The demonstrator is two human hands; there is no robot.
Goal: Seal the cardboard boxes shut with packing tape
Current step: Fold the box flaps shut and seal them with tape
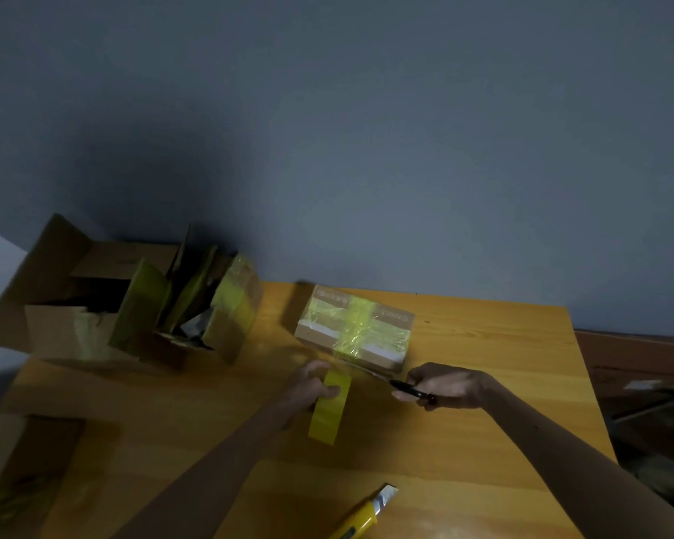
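Left hand (308,387) grips the yellow tape roll (329,410), just in front of the small taped box (386,324) on the table (502,383). Right hand (448,385) grips black-handled scissors (405,389), blades toward the roll. Open boxes (94,305) far left; yellow knife (362,519) at near edge.

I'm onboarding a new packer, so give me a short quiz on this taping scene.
1. True or false: the left hand holds the yellow tape roll.
2. What lies untouched on the table near the camera? A) yellow utility knife B) stapler C) marker
3. Fill in: the right hand holds a black-handled tool pointing toward the small taped ____.
Key: 1 true; 2 A; 3 box.
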